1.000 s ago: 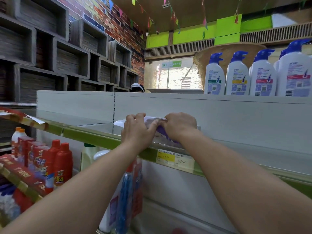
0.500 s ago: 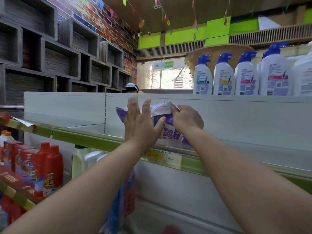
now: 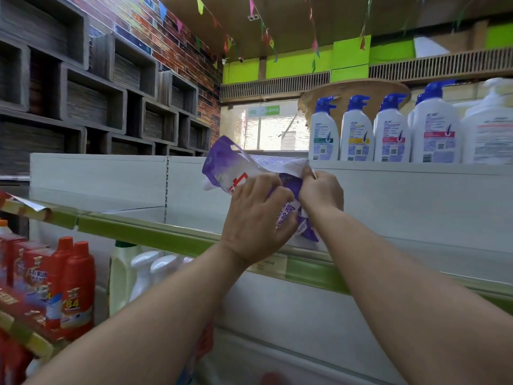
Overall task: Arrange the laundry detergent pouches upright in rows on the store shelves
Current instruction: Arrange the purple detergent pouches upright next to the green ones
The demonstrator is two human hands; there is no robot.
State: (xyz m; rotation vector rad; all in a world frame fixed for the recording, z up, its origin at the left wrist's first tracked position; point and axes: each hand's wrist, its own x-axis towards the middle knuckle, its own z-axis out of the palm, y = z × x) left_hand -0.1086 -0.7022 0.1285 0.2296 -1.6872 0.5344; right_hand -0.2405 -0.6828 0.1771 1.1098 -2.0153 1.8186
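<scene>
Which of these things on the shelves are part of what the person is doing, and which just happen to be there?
Part of the job:
purple and white detergent pouch
left hand, gripping it
right hand, pinching it
green-edged metal shelf

Just there:
white shampoo bottles with blue pumps
red plastic bottles
white spray bottles

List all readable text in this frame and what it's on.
"84": on the label of the red bottle on the lower left shelf.
Purple pouch held in both hands: large red and white characters, partly hidden, not readable.
Green sign by the window: too blurred.
White pump bottles on the top shelf: print too small.
Yellow price tag on the shelf edge: handwriting illegible.
</scene>
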